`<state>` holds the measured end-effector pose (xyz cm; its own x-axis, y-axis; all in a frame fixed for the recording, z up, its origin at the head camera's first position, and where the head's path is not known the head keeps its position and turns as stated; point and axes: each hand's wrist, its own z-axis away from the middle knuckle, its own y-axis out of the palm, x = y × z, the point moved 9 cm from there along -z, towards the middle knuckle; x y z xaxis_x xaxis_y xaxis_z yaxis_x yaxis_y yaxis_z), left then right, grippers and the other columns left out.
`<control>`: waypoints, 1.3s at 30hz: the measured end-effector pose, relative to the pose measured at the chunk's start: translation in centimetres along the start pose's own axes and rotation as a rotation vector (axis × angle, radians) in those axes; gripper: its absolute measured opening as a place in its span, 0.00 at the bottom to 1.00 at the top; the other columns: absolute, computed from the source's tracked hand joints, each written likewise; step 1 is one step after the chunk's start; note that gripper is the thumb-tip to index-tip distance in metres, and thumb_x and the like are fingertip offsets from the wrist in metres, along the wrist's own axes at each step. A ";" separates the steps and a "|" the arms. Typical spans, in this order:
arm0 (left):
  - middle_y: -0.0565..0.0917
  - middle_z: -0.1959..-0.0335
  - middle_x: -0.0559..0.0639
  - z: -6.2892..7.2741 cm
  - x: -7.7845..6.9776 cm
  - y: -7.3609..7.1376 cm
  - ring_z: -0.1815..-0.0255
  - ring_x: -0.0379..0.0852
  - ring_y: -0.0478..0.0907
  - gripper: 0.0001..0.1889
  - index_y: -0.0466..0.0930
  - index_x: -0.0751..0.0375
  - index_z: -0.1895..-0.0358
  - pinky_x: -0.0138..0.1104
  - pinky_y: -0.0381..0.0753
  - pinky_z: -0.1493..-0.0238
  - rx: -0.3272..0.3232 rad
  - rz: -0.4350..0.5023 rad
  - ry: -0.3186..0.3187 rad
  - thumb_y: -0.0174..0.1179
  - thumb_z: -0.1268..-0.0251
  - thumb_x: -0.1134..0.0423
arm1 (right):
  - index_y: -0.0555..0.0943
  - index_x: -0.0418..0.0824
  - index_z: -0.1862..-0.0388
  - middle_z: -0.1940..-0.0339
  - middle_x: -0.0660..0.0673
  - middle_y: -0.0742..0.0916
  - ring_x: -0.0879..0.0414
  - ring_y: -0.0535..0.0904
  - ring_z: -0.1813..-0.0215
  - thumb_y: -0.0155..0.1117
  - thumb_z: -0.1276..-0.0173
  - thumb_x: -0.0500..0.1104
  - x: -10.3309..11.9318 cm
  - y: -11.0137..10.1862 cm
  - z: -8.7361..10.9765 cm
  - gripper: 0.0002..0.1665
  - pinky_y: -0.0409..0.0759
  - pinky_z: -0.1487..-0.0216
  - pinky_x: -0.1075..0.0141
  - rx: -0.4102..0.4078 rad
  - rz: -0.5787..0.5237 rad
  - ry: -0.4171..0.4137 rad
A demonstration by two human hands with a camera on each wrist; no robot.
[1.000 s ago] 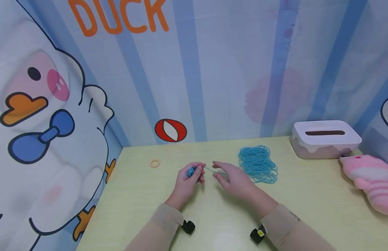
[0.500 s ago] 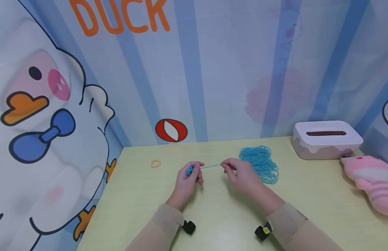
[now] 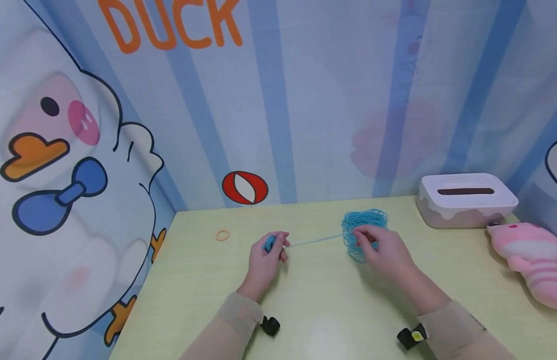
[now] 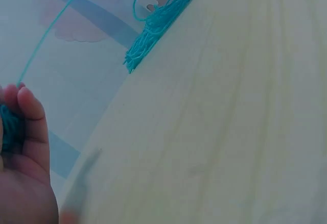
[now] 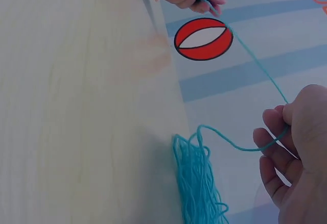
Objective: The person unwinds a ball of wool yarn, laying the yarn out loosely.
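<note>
My left hand point(image 3: 265, 260) grips a small wound ball of blue yarn point(image 3: 269, 243), its fingers curled round it. In the left wrist view the ball point(image 4: 11, 127) shows in the palm, partly hidden. A single strand point(image 3: 316, 240) runs fairly straight from it to my right hand point(image 3: 388, 252), which pinches it between thumb and forefinger. From those fingers the strand sags in a loop down to the loose pile of blue yarn point(image 5: 196, 188) on the table, as the right wrist view shows. In the head view my right hand overlaps this pile.
A small pale orange ring point(image 3: 222, 235) lies to the left on the table point(image 3: 193, 300). At the back right stands a white and pinkish tissue box point(image 3: 467, 200), with a pink plush toy point(image 3: 530, 265) in front of it. A printed curtain point(image 3: 314, 100) hangs behind the table.
My right hand has closed its fingertips on the strand and drawn it rightward to the pile, so the stretch between my hands is longer. My left hand has stayed nearly in place with the ball.
</note>
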<state>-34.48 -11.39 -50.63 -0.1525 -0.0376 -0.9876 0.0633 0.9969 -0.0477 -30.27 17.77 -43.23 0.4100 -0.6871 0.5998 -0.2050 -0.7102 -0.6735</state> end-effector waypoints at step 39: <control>0.86 0.35 0.74 0.0 0.1 0.9 0.49 0.43 0.94 0.18 0.82 0.73 0.36 0.36 0.91 0.41 0.093 0.197 -0.044 0.69 0.24 0.72 | 0.89 0.35 0.52 0.48 0.32 0.89 0.30 0.81 0.42 0.64 0.31 0.33 -2.9 -1.6 0.4 0.12 0.80 0.40 0.36 -0.035 0.129 0.104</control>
<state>-34.48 -10.52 -50.81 -0.0854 0.1524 -0.9846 0.1790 0.9745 0.1353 -30.80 20.92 -44.04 0.2847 -0.7837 0.5520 -0.2817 -0.6188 -0.7333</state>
